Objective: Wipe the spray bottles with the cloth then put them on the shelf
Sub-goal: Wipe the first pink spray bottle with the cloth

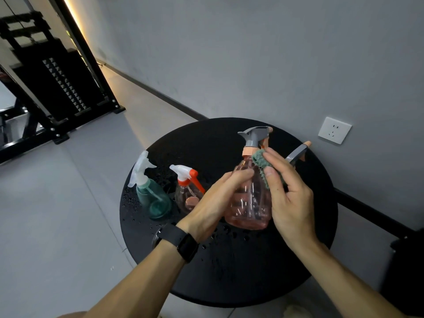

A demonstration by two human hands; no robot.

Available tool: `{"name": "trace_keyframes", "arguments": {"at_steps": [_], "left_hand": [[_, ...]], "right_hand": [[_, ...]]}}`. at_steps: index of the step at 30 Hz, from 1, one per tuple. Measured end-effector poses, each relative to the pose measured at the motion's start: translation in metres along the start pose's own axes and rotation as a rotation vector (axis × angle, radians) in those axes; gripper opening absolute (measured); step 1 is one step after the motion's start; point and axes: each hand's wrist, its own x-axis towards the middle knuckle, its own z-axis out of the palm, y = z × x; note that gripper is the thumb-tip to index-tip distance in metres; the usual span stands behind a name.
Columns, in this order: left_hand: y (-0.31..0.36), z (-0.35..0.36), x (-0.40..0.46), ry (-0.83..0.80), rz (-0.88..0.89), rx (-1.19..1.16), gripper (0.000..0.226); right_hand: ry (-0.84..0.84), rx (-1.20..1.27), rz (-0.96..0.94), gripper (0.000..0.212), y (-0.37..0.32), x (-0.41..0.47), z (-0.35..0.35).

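Right hand [290, 193] pinches the green cloth [260, 161] on the pink spray bottle [250, 198], centre frame; left hand [213, 203] grips it. Better to rotate the bottle slowly.

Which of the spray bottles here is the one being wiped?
The pink bottle with the grey spray head: the left hand holds it while the right hand presses the green cloth to its shoulder. The others stand untouched.
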Motion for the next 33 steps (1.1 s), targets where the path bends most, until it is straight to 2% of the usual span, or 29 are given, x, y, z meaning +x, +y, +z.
{"name": "trace_keyframes", "arguments": {"at_steps": [3, 10, 13, 17, 20, 24, 33], "left_hand": [[-0.003, -0.004, 0.001, 0.017, 0.041, -0.017, 0.069], [0.004, -0.008, -0.001, 0.137, 0.117, -0.123, 0.069], [0.009, -0.011, 0.001, 0.135, 0.132, -0.163, 0.066], [0.017, -0.012, 0.001, 0.1, 0.198, -0.249, 0.042], [0.019, -0.014, 0.001, 0.092, 0.214, -0.303, 0.04], [0.02, -0.016, 0.001, 0.076, 0.207, -0.231, 0.055], [0.008, -0.013, 0.001, 0.005, 0.044, 0.033, 0.057]], "right_hand": [[-0.045, -0.016, 0.002, 0.034, 0.001, -0.003, 0.002], [-0.105, 0.048, 0.013, 0.038, 0.0, -0.015, 0.006], [-0.107, 0.049, -0.018, 0.036, 0.001, -0.019, 0.006], [-0.086, 0.044, -0.087, 0.038, 0.001, -0.028, 0.01], [-0.047, 0.005, -0.173, 0.036, 0.0, -0.035, 0.013], [-0.043, 0.009, -0.208, 0.035, 0.0, -0.035, 0.014], [0.016, 0.023, -0.108, 0.034, -0.001, -0.011, 0.004]]}}
